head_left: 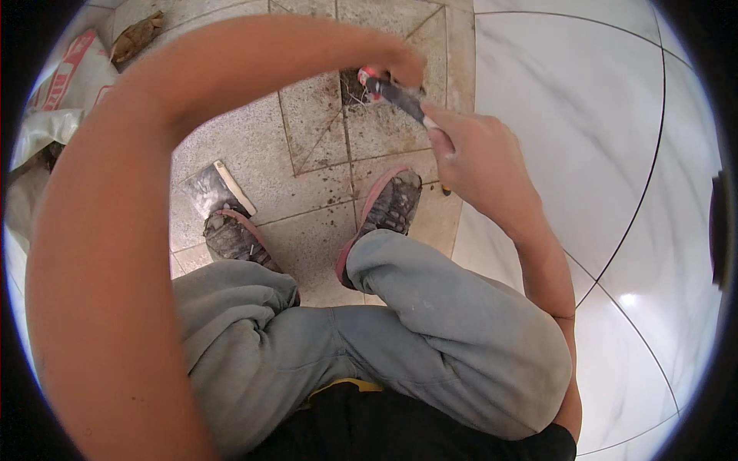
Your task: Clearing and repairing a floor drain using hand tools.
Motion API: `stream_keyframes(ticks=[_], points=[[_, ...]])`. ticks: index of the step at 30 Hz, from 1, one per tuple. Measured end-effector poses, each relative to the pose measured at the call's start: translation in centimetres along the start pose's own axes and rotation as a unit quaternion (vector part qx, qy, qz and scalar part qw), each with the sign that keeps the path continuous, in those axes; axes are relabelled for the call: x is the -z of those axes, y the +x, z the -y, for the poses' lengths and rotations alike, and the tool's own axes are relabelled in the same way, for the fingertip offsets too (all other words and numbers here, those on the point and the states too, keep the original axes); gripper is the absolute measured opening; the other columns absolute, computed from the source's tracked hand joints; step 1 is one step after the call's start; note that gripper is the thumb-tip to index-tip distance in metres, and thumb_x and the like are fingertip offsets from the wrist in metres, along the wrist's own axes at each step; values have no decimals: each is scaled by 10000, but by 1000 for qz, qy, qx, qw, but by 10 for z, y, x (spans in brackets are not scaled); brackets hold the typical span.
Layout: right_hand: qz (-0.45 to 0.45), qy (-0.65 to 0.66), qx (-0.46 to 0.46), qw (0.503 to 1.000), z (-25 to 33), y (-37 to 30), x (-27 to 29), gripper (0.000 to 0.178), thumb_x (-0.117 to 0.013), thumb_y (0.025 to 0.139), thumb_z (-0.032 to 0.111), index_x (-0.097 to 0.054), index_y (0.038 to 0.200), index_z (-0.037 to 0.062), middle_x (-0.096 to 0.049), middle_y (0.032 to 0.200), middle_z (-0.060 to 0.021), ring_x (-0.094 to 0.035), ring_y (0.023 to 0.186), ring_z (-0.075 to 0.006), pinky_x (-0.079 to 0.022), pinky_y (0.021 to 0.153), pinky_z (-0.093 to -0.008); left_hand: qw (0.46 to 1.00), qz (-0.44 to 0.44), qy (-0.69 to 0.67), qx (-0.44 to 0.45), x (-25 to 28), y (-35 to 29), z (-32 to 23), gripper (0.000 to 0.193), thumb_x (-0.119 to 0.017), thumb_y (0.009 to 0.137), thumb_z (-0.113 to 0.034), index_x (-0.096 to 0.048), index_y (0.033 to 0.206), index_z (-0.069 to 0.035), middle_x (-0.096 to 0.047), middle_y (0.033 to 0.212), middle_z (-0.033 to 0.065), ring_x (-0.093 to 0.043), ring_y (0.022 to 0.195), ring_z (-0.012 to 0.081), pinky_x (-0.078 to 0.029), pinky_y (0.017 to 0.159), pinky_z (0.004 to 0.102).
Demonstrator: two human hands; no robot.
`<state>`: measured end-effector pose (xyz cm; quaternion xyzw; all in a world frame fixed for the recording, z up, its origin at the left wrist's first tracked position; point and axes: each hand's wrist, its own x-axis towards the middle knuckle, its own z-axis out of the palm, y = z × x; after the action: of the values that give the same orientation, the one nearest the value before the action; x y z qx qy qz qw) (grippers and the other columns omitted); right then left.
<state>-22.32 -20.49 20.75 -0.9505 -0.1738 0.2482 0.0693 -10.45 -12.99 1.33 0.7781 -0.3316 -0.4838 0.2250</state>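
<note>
My right hand is wrapped round a dark, stick-like hand tool, whose exact kind I cannot make out. It slants up and left toward a small red and white piece beside my left hand. My left hand reaches over from the left with its fingers curled at the tool's far part; what they grip is mostly hidden. Under them, a dark, dirt-filled patch breaks the tiled floor, with thin pale strands at its edge.
A broad flat blade with a cream handle lies by my left shoe. My right shoe stands near scattered crumbs. White marbled tiles cover the right side. A printed sack and a brown crumpled thing sit at left.
</note>
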Motion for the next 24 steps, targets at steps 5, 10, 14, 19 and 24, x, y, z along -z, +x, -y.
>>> stream_keyframes(ticks=[5, 10, 14, 19, 24], points=[[10, -82, 31, 996, -7, 35, -42, 267, -577, 844, 94, -701, 1080, 72, -638, 720, -193, -635, 717, -372, -486, 653, -473, 995, -67, 25, -70, 5, 46, 43, 239, -524, 647, -3, -662, 839, 29, -632, 685, 158, -534, 553, 255, -432, 466, 426], [-27, 1, 25, 999, 5, -10, 11, 157, -589, 789, 113, -683, 906, 64, -645, 716, -159, -641, 711, -387, -510, 654, -477, 963, -187, 60, -184, 26, 17, 57, 252, -623, 703, -71, -707, 937, -31, -662, 727, 167, -626, 658, 276, -491, 614, 415], [-38, -24, -17, 999, -20, -12, 21, 191, -565, 812, 122, -696, 944, 80, -654, 739, -173, -638, 724, -386, -509, 654, -476, 970, -155, 35, -182, 37, -24, 86, 345, -598, 722, -78, -715, 1046, -85, -706, 932, 194, -668, 840, 311, -513, 742, 412], [-63, -35, 87, 994, -61, 44, -66, 213, -562, 854, 149, -710, 959, 37, -687, 873, -183, -643, 811, -393, -518, 754, -461, 966, -178, 4, -190, 30, -40, 69, 355, -576, 703, -65, -722, 1025, -93, -702, 901, 188, -661, 818, 335, -512, 730, 414], [-31, -27, 11, 999, -61, 30, -40, 242, -545, 847, 176, -721, 974, 69, -685, 869, -195, -659, 815, -386, -526, 756, -471, 951, -248, 3, -186, 22, -31, 79, 414, -532, 676, -43, -722, 1038, -111, -700, 810, 178, -665, 725, 297, -517, 658, 419]])
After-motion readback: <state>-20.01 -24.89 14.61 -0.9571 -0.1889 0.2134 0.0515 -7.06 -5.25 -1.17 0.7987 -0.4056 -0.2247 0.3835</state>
